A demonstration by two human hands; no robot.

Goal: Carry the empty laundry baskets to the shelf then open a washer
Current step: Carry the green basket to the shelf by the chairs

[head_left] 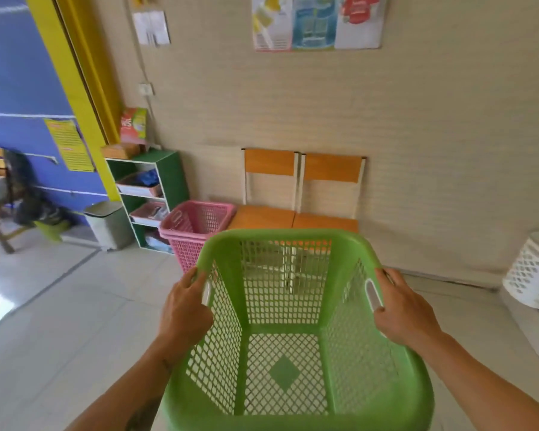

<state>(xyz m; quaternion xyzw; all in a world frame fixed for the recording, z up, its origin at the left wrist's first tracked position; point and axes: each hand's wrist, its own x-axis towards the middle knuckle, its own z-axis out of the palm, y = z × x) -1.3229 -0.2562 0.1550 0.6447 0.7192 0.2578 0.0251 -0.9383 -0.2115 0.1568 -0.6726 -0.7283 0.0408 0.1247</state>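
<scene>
Fingers grip green basket; seemingly stacked pink baskets ahead

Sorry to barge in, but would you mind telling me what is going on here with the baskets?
A person is holding an empty green plastic lattice laundry basket by its two side handles, left hand on one, right hand on the other. Ahead, two nested pink plastic lattice baskets stand on the floor beside the green and white shelf unit, next to two orange chairs. No washer is in view.
</scene>
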